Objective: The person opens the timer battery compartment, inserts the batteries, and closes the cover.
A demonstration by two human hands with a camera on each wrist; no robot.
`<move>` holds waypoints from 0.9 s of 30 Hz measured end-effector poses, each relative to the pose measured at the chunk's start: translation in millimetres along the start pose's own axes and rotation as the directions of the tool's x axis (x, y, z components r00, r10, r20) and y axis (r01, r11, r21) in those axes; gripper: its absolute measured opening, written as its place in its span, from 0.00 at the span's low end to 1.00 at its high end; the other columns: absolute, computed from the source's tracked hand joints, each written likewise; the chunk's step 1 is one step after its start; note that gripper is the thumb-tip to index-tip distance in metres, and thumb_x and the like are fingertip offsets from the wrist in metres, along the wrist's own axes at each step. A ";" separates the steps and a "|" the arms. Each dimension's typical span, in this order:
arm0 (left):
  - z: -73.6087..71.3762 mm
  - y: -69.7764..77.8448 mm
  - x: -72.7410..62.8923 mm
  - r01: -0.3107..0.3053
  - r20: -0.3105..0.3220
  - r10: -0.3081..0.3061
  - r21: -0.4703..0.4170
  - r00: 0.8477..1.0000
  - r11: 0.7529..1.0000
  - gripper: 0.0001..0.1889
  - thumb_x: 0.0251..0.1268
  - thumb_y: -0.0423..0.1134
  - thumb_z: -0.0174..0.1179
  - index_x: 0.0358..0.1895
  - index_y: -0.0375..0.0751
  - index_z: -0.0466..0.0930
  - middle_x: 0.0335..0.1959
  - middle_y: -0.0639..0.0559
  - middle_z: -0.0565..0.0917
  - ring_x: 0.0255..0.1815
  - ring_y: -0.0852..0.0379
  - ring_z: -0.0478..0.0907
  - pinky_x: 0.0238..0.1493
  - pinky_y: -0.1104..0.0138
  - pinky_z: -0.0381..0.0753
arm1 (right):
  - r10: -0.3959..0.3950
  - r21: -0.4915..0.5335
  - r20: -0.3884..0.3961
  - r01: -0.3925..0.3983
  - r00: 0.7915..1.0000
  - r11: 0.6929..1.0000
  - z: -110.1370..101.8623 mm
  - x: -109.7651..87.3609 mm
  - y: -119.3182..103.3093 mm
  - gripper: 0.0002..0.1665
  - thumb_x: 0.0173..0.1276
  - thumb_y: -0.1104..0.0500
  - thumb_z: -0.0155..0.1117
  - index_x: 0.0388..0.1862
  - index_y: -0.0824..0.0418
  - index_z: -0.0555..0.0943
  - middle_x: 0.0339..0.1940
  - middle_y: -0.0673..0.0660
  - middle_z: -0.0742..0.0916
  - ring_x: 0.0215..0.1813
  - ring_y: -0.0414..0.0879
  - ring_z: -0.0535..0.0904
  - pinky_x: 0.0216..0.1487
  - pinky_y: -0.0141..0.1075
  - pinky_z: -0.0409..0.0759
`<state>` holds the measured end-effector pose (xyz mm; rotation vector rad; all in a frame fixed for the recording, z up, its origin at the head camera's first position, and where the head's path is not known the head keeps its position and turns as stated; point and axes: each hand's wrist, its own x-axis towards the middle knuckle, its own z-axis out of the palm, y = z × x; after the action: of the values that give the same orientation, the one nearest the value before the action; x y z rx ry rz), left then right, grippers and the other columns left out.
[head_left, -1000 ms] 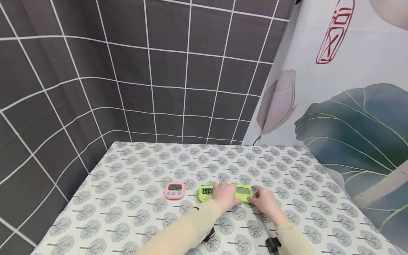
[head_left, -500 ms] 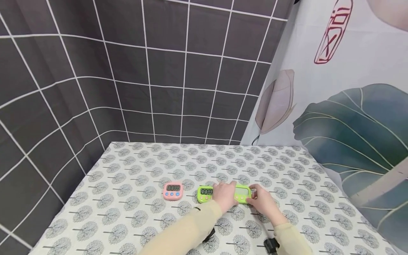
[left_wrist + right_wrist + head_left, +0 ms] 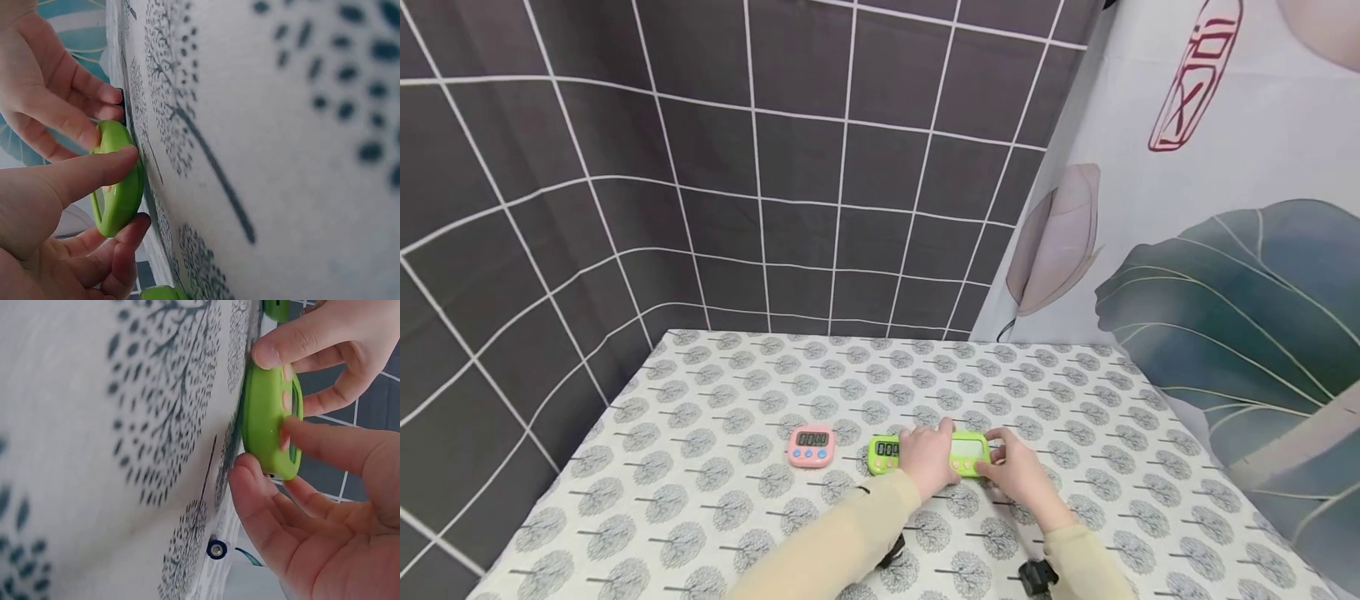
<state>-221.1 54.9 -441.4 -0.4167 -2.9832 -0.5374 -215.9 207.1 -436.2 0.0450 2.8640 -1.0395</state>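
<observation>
Two green digital timers lie side by side on the cloth in the head view. My left hand [image 3: 927,458] grips the left end of the right-hand green timer [image 3: 969,455], its thumb across the near edge in the left wrist view. This timer's screen looks blank. My right hand [image 3: 325,494] holds the other end: one fingertip [image 3: 292,428] touches a pinkish button on the face, and other fingers curl at the end edge. The left-hand green timer [image 3: 883,455] shows digits and is partly hidden by my left hand.
A pink timer [image 3: 811,447] with blue buttons lies to the left, digits showing. The table [image 3: 737,500] wears a white cloth printed with grey trees. Behind it hangs a dark gridded curtain [image 3: 797,150]; a leaf-printed cloth [image 3: 1240,317] hangs at the right.
My right hand has closed in slightly on the right-hand green timer's end. That timer's screen looks paler than a second ago. My left hand keeps its grip, and the other timers stay put.
</observation>
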 end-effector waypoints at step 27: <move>-13.0 -22.5 -13.8 -0.038 -0.077 0.024 -0.197 0.997 0.980 0.40 0.39 0.50 0.76 0.61 0.54 0.68 0.41 0.57 0.84 0.38 0.59 0.75 0.52 0.62 0.67 | -0.006 0.341 -0.013 0.010 1.000 0.940 -1.6 -6.2 -7.7 0.26 0.63 0.53 0.66 0.53 0.69 0.75 0.33 0.56 0.83 0.31 0.47 0.80 0.35 0.36 0.81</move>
<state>-213.7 26.6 -438.4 -0.4464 -2.8574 -0.8319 -210.3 202.2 -429.4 0.0638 2.6586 -1.5297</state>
